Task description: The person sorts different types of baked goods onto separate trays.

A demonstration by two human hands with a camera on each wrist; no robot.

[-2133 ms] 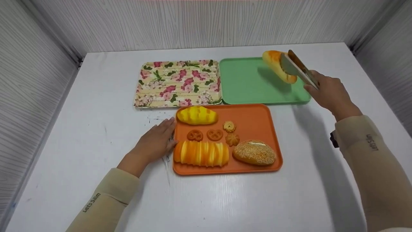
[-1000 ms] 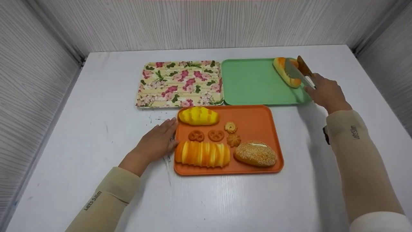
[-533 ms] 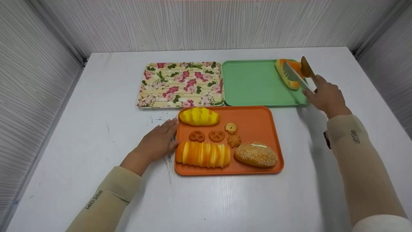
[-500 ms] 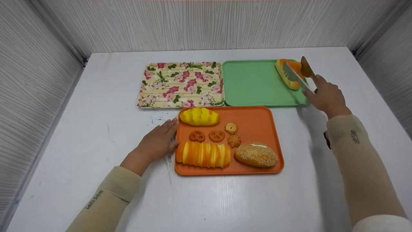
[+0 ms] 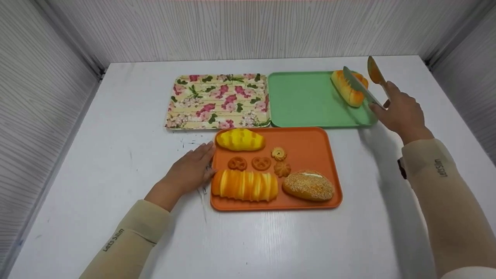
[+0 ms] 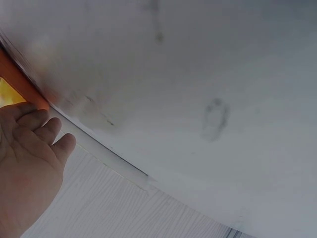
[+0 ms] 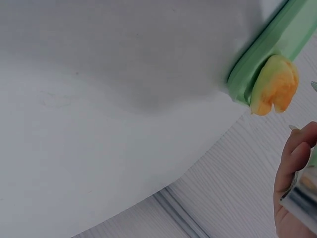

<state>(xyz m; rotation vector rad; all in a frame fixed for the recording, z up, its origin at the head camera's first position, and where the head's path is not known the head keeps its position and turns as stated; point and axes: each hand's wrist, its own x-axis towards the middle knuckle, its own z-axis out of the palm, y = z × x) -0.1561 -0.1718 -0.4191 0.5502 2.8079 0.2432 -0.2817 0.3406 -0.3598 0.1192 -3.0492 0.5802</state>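
Note:
My right hand [image 5: 403,110] holds a pair of tongs [image 5: 363,90], their two arms spread. One arm passes over a golden bread loaf [image 5: 341,87], the other stands apart on its right. That loaf lies at the right end of the green tray [image 5: 302,99]; the right wrist view shows its end [image 7: 277,87] by the tray's corner. My left hand [image 5: 186,170] rests against the left edge of the orange tray [image 5: 306,149], fingers fairly straight. On this tray lie a yellow bread [image 5: 240,139], a sliced-looking loaf [image 5: 246,186] and a seeded bun [image 5: 309,186].
Two pretzel-shaped biscuits [image 5: 261,163] and two round biscuits [image 5: 282,169] also lie on the orange tray. A flower-patterned tray [image 5: 217,101] sits left of the green one. Wood-grain panels [image 5: 248,31] wall in the back and sides of the white table [image 5: 271,244].
The golden loaf has come down onto the right end of the green tray. The tongs have spread apart from it, and my right hand has shifted slightly right. My left hand stays put.

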